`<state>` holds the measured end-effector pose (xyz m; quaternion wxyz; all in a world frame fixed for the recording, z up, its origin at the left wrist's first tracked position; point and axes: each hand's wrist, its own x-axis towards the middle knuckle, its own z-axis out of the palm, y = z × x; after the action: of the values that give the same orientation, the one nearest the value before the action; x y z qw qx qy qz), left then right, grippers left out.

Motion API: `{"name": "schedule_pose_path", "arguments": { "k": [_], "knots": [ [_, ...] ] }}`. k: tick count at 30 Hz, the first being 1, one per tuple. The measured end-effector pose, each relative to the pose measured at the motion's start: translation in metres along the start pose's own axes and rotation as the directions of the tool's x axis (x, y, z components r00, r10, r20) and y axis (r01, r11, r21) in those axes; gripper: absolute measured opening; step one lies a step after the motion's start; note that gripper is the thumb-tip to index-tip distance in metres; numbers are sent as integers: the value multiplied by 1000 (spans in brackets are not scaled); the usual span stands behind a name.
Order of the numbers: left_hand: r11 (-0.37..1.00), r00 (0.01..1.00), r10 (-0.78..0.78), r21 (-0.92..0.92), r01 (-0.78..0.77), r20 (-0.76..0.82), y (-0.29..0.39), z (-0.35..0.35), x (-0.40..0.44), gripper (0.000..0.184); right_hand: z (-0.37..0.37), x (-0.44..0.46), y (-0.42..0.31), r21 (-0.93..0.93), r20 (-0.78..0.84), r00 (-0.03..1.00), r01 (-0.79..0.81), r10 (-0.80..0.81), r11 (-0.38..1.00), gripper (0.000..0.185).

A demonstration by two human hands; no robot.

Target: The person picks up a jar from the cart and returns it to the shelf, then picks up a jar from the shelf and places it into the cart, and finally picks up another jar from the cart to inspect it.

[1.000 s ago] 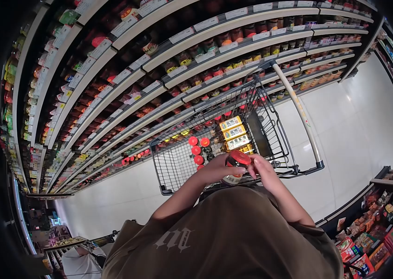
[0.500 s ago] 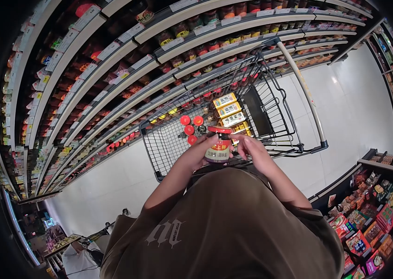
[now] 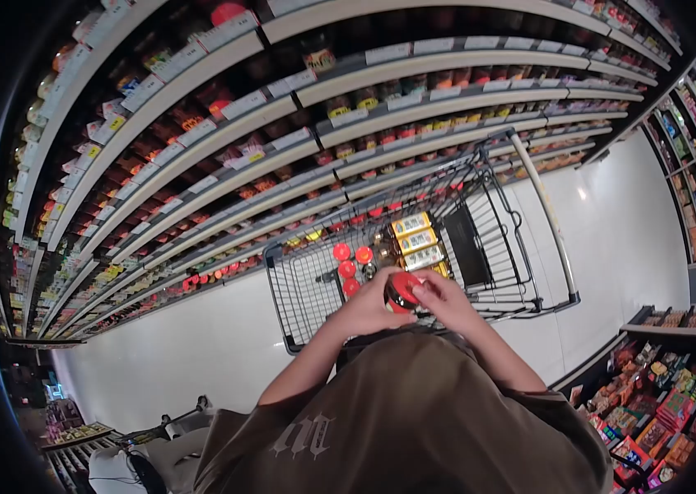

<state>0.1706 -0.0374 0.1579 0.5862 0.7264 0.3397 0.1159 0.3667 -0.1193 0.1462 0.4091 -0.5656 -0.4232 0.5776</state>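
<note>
Just below and right of frame centre, the left hand [image 3: 369, 306] grips a dark, round, red-lidded jar [image 3: 403, 288] over a black wire shopping cart [image 3: 470, 249], the right hand's [image 3: 444, 298] fingers touching its lid, grip unclear.

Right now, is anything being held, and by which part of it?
A red-lidded jar, held around its side by the left grip; the right grip is at its lid, whether holding too is unclear.

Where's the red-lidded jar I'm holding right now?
In the head view, the red-lidded jar is slightly right of and below centre, held in your left hand with your right hand touching it, near the shopping cart.
</note>
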Motion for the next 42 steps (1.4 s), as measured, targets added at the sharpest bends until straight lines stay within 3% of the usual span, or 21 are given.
{"name": "schedule_pose_path", "arguments": {
  "k": [4,5,14,17,19,21,24,26,28,31,33,35,36,37,39,42],
  "knots": [
    [993,998,-62,100,60,25,19,15,-2,104,-9,-6,7,-104,25,998,66,-64,992,47],
    [997,998,-49,55,47,42,23,20,-1,106,-15,-8,11,-132,35,996,86,-82,987,48],
    [978,992,-127,170,122,22,47,95,9,104,-72,-49,30,-325,115,992,82,-47,942,53],
    [955,959,-277,127,267,66,79,109,11,103,-90,-57,39,-257,177,982,109,-64,960,53],
    [950,970,-244,206,235,19,94,118,14,104,-97,-60,44,-226,210,977,93,-45,970,51],
    [884,878,-464,126,450,119,117,122,18,105,-101,-62,48,-147,253,968,39,-1,988,47],
    [912,933,-358,229,341,33,90,137,18,105,-102,-62,69,-12,270,962,44,-40,999,41],
    [915,928,-370,188,357,37,83,142,19,105,-104,-65,68,55,266,963,38,-52,998,39],
    [918,924,-379,145,369,47,80,147,20,105,-108,-67,63,127,299,951,-129,86,983,32],
    [919,927,-372,160,361,46,67,148,25,101,-106,-67,71,267,266,962,-143,70,953,27],
    [982,969,-188,14,188,159,49,140,27,101,-107,-71,61,312,193,978,-136,77,940,23],
    [985,973,-171,52,165,156,59,117,32,82,-109,-71,59,343,173,978,-173,119,923,24],
    [954,953,-260,-113,279,157,68,106,32,73,-108,-73,45,378,115,980,-194,162,905,25],
    [884,924,-347,-275,379,158,77,97,32,67,-113,-74,32,410,131,987,-137,91,901,28],
    [912,962,-266,-308,271,60,59,80,33,69,-113,-72,15,552,59,986,-163,156,818,34],
    [793,969,-173,-558,243,176,43,60,32,69,-116,-71,8,681,87,962,-247,259,689,43]
  ]
}}
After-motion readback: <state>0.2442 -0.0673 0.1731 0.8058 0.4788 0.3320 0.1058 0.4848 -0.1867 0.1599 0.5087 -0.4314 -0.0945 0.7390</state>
